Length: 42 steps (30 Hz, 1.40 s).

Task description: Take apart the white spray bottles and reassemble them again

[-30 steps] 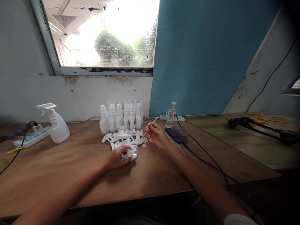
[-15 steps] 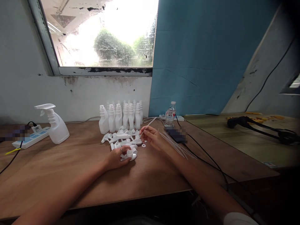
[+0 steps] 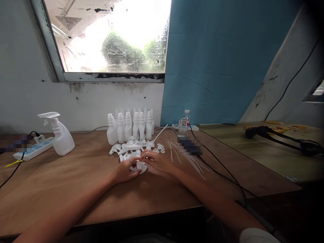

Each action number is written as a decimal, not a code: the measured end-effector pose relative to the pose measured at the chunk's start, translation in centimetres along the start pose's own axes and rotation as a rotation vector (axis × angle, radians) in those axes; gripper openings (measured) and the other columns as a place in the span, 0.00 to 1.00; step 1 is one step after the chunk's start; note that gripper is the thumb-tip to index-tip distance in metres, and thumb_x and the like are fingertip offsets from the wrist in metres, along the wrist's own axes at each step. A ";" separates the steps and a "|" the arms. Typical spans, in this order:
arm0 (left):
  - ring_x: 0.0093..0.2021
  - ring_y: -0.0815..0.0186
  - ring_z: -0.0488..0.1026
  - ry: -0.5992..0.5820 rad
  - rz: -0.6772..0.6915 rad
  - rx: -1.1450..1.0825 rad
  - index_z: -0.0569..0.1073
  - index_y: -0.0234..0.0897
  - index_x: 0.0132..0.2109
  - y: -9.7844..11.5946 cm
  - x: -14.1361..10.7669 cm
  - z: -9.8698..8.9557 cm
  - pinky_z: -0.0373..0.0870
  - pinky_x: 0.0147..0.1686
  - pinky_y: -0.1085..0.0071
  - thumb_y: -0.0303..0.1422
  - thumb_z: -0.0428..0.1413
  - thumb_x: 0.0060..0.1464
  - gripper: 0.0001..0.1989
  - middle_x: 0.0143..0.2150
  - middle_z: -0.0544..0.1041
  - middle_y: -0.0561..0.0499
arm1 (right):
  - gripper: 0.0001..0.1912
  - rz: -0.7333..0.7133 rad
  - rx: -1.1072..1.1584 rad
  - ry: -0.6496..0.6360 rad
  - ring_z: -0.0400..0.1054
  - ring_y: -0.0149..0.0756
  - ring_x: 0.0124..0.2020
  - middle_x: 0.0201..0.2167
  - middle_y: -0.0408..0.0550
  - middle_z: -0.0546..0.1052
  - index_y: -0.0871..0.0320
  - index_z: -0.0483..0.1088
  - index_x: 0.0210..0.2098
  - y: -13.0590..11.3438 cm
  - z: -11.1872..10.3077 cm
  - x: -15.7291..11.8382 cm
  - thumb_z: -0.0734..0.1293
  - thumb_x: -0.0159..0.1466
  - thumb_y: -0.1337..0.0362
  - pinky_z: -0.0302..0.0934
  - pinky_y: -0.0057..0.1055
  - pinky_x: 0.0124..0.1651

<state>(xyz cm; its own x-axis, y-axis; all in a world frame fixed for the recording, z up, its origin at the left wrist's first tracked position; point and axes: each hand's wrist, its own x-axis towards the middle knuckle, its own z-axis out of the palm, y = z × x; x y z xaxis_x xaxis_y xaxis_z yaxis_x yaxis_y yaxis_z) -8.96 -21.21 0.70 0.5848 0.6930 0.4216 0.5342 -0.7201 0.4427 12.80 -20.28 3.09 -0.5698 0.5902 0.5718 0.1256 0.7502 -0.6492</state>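
Observation:
My left hand (image 3: 126, 171) is closed around a white spray trigger head (image 3: 140, 165), whose round collar faces up. Just to the right, my right hand (image 3: 153, 160) pinches a thin white plastic tube (image 3: 160, 133). The tube slants up and away, and its lower end is at the collar; I cannot tell whether it is inside. A pile of white trigger-head parts (image 3: 131, 147) lies beyond both hands. Several small white ring washers (image 3: 160, 147) rest right of the pile. Farther right, loose thin tubes (image 3: 193, 162) are spread on the table.
White bottles (image 3: 128, 126) stand in rows by the wall. A spray bottle (image 3: 62, 138) with its head on is at left, beside a power strip (image 3: 35, 148). A water bottle (image 3: 184, 123), a blurred dark object (image 3: 190, 145) and black cables (image 3: 225, 165) lie toward the right.
My right hand has moved left and down, bringing the tube's lower end to the trigger head's collar. More washers and loose tubes are uncovered. My left hand has stayed in place.

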 end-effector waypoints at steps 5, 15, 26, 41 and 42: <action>0.38 0.64 0.76 -0.012 0.054 -0.014 0.66 0.39 0.57 0.0 0.0 0.0 0.72 0.37 0.71 0.38 0.55 0.54 0.24 0.41 0.78 0.48 | 0.12 -0.034 -0.100 -0.034 0.67 0.33 0.37 0.34 0.48 0.72 0.59 0.69 0.34 0.1 -0.2 0.1 0.59 0.68 0.59 0.61 0.32 0.43; 0.35 0.66 0.73 -0.004 0.087 -0.008 0.71 0.38 0.52 0.1 0.1 -0.1 0.70 0.37 0.71 0.36 0.55 0.54 0.18 0.38 0.77 0.50 | 0.08 0.061 -0.211 0.004 0.61 0.29 0.26 0.24 0.42 0.68 0.59 0.63 0.27 -0.5 1.2 0.6 0.63 0.62 0.67 0.56 0.25 0.31; 0.31 0.68 0.69 0.072 0.135 -0.017 0.69 0.37 0.50 0.1 -0.3 -0.2 0.67 0.34 0.72 0.36 0.55 0.56 0.16 0.36 0.74 0.50 | 0.07 -0.008 -0.243 0.017 0.59 0.29 0.28 0.26 0.42 0.65 0.58 0.62 0.28 -0.2 1.9 -0.1 0.62 0.63 0.68 0.56 0.26 0.34; 0.41 0.54 0.73 0.768 -0.614 0.046 0.67 0.30 0.51 -16.9 5.6 -6.4 0.71 0.42 0.58 0.44 0.62 0.42 0.32 0.47 0.72 0.36 | 0.13 -0.029 -0.383 -0.060 0.65 0.38 0.44 0.38 0.48 0.72 0.58 0.67 0.38 0.2 1.9 -0.9 0.72 0.57 0.62 0.54 0.37 0.53; 0.38 0.54 0.74 0.720 -0.634 0.022 0.68 0.31 0.50 -17.5 5.6 -6.3 0.72 0.38 0.60 0.44 0.63 0.41 0.32 0.45 0.75 0.38 | 0.14 -0.022 -0.371 -0.045 0.64 0.39 0.45 0.40 0.49 0.72 0.58 0.67 0.40 0.2 1.9 -0.9 0.72 0.57 0.62 0.54 0.38 0.54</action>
<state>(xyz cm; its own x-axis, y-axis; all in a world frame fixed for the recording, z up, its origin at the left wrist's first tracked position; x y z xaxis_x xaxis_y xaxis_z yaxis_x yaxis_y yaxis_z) -18.91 -4.52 0.30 -0.3287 0.8032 0.4969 0.6376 -0.1994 0.7441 11.82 -21.21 1.46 -0.6099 0.5653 0.5554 0.3939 0.8244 -0.4065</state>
